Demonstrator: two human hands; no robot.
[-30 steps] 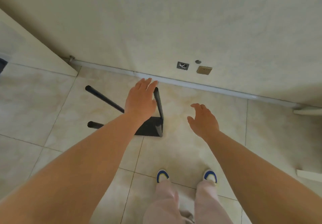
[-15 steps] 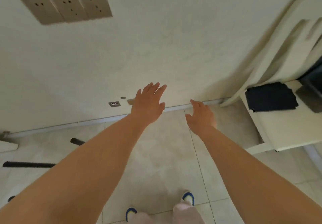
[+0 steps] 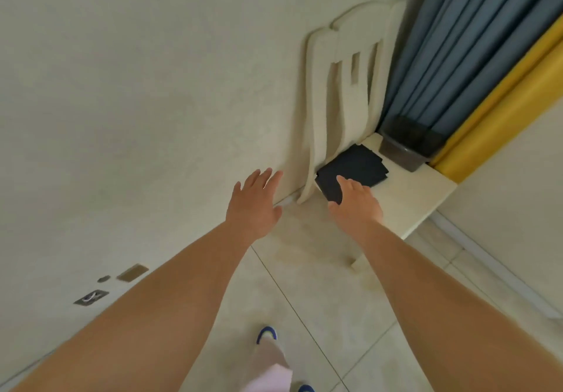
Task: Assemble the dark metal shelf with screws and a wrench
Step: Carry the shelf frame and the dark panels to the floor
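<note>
A cream chair (image 3: 405, 199) stands against the wall, its seat carrying a stack of dark metal shelf panels (image 3: 353, 172) and a dark container (image 3: 408, 145). 2 empty hands reach out, fingers relaxed: right hand (image 3: 356, 205) over the panels, left hand (image 3: 254, 205) beside.

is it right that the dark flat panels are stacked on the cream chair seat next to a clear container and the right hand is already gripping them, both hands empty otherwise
Not quite. In the head view the right hand is open, fingers straight, reaching toward the dark flat panels, not gripping them. The rest holds: they lie on the cream chair seat near the clear container, and the left hand is empty.
</note>
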